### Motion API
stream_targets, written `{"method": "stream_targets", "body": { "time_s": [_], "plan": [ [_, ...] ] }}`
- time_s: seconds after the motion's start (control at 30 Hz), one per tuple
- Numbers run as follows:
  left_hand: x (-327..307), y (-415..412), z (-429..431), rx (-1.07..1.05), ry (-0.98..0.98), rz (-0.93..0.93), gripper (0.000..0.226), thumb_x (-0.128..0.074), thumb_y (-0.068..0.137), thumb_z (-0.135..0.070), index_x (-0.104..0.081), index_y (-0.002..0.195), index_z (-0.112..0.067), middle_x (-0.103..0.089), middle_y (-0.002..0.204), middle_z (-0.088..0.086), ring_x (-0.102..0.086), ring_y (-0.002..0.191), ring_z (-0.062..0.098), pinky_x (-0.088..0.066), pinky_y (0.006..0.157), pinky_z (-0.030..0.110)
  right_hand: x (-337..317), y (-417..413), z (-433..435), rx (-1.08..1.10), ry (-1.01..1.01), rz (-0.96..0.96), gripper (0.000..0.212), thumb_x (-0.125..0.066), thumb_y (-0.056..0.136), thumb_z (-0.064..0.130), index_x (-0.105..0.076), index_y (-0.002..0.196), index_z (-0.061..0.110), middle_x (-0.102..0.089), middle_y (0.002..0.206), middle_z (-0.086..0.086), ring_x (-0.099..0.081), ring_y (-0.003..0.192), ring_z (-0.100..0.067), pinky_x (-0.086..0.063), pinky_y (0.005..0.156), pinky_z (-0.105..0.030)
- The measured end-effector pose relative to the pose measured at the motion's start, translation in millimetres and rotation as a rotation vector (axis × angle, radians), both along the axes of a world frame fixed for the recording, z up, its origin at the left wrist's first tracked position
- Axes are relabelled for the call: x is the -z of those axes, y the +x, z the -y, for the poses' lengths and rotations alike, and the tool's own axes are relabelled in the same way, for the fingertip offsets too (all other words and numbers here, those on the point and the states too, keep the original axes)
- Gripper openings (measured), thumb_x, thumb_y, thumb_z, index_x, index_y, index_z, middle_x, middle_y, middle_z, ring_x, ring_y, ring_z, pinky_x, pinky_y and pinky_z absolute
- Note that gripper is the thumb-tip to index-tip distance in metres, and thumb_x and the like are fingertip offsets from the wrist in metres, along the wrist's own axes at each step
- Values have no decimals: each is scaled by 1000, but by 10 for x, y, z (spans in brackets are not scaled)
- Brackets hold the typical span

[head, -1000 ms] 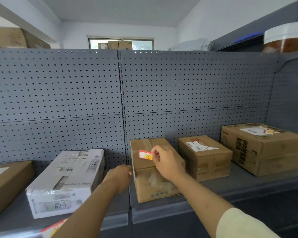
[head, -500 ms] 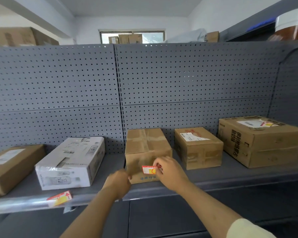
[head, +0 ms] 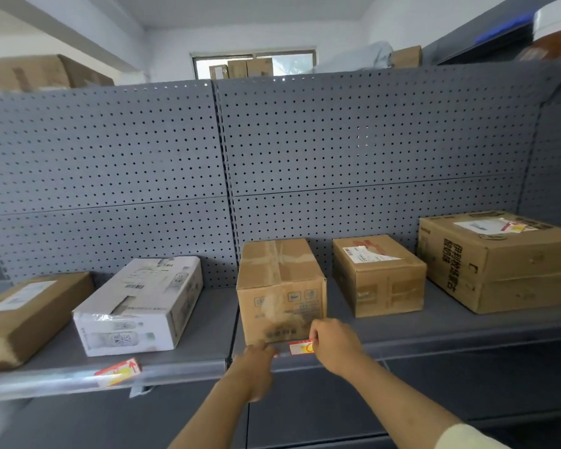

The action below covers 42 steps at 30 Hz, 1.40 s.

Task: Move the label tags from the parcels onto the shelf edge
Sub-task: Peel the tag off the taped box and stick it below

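Two hands: the left hand (head: 256, 358) and the right hand (head: 334, 345) are both reaching forward from the bottom of the view to the shelf edge (head: 434, 345), in front of the middle parcel (head: 280, 286).
Far-left parcel (head: 30, 312): it is lying on the shelf, and the frame's left side is cutting it off.
Other tag (head: 119, 371): it is sitting tilted on the shelf edge below the white box (head: 140, 306); its print is too blurred to read.
Left hand: it is hovering knuckles-up at the shelf edge, just left of the label tag (head: 300, 347); motion blur is smearing it, so I cannot tell how its fingers are lying.
Label tag: it is lying against the shelf edge between the hands, below the middle parcel's front face.
Right hand: its fingers are pinching the tag's right end and hiding it.
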State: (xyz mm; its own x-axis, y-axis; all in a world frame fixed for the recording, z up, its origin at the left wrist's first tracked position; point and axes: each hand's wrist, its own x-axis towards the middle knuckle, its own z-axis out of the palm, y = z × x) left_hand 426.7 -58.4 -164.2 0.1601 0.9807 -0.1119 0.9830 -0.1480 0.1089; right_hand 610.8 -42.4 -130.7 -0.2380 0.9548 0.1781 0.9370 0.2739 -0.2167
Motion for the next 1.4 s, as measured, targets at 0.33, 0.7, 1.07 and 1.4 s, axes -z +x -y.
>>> {"method": "stream_targets", "body": {
  "time_s": [0.33,0.7,1.07,1.4],
  "plan": [
    [110,26,-89,14,36,-79,47,-54,89,-16,-46,135,-23,-35,147,5,-38,132,29,-37,105,43,21,-49,-22,-29,59,41,18,-50,93,12,-65,104,15,-67,110,-6,-60,100,-26,-51,84,-38],
    [102,-6,-112,19,-38,89,46,-49,87,-3,-54,130,-19,-39,146,5,-42,131,27,-38,108,36,222,-270,-144,-124,51,51,22,-45,97,11,-64,108,16,-59,117,-4,-53,108,-24,-47,86,-35],
    [34,-90,-104,6,-91,97,46,-47,90,-7,-52,133,-19,-41,143,8,-49,125,30,-43,104,38,237,-371,-163,-156,47,159,23,-51,92,3,-61,111,12,-51,122,-6,-49,114,-24,-48,85,-35],
    [-165,-170,-136,-36,-46,61,38,-43,90,-9,-55,126,-16,-56,131,10,-58,113,30,-50,95,40,218,-334,-163,-145,92,218,32,-52,88,-3,-59,116,12,-52,125,-7,-50,112,-26,-48,92,-36]
  ]
}}
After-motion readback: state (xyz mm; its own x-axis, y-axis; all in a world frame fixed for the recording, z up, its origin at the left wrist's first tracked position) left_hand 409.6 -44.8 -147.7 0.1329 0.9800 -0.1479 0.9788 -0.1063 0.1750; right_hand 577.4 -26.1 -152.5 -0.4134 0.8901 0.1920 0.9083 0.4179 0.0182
